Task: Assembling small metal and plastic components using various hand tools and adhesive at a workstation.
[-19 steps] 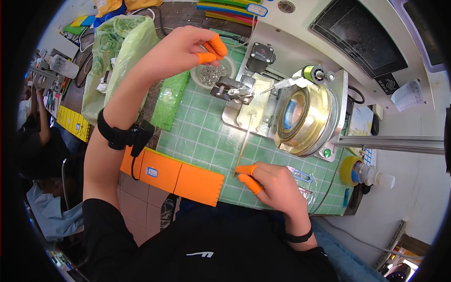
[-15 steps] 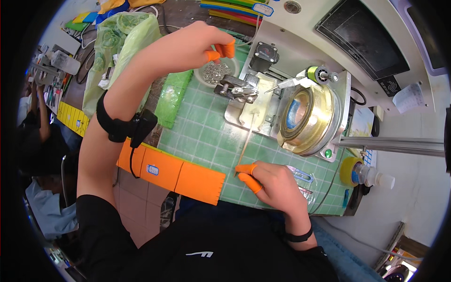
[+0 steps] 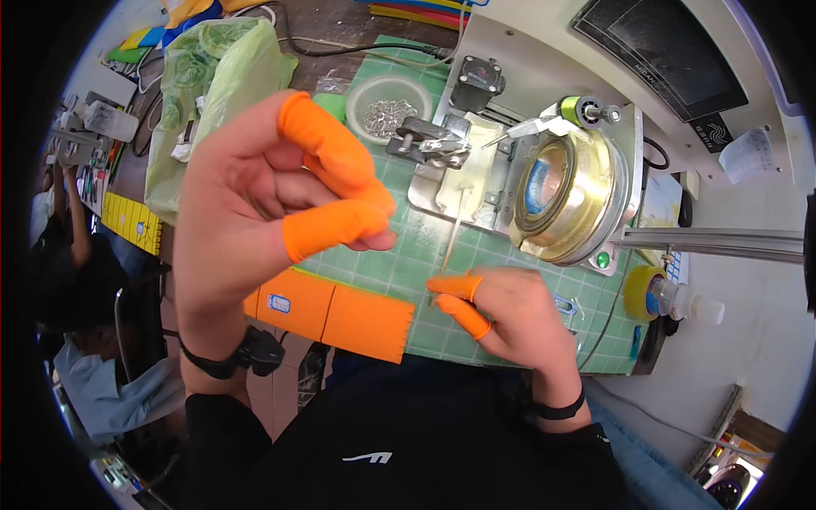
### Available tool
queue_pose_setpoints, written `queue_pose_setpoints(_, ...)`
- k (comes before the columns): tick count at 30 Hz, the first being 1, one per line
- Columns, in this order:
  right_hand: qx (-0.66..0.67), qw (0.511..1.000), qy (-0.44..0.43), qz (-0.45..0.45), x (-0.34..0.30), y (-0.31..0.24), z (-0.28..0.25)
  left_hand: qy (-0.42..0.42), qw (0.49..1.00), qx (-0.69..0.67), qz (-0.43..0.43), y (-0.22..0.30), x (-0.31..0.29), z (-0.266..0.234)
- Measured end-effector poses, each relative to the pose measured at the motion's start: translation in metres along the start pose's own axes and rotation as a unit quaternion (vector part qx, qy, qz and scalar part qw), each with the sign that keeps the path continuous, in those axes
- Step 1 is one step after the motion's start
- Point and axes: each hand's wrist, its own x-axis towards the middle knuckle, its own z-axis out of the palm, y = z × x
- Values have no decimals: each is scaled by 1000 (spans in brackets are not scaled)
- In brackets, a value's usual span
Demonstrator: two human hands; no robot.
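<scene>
My left hand is raised close to the camera, with orange finger cots on its thumb and fingers. Its fingertips are pinched together, and whatever lies between them is hidden. Beyond it stands a round translucent bowl of small silver metal pieces. Low over the green gridded mat, my right hand pinches the near end of a thin pale stick between orange-covered thumb and finger. The stick's far end reaches a cream-coloured plate on the machine, beside a metal clamp.
A brass-coloured ring drum and a green spool are mounted on the machine at right. An orange board lies along the mat's front edge. Light-green plastic bag stands at left; tape roll at right. Another person sits far left.
My left hand has moved away from above the bowl, back toward me and nearer the camera, uncovering the bowl. My right hand keeps its pinch on the stick. The view has shifted slightly.
</scene>
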Motion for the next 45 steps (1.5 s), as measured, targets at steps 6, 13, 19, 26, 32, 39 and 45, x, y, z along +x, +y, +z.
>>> queue_pose_setpoints(6,74,990,112,-50,27,-37,-10,24,998,-65,10,-1,-22,23)
queue_pose_setpoints(13,201,970,128,-44,33,-44,-8,-11,962,202,185,-5,-33,10)
queue_pose_setpoints(19,211,967,138,-45,38,-47,-4,-57,901,335,270,-1,-32,4)
queue_pose_setpoints(26,181,962,202,-42,40,-50,-5,-42,897,324,297,-4,-18,7)
queue_pose_setpoints(32,145,965,211,-56,43,-52,-10,-52,883,325,334,-6,-8,19)
queue_pose_setpoints(39,362,915,124,132,43,-47,5,-62,871,369,318,-4,28,11)
queue_pose_setpoints(45,446,852,220,163,49,-19,45,-103,891,347,274,-34,66,14)
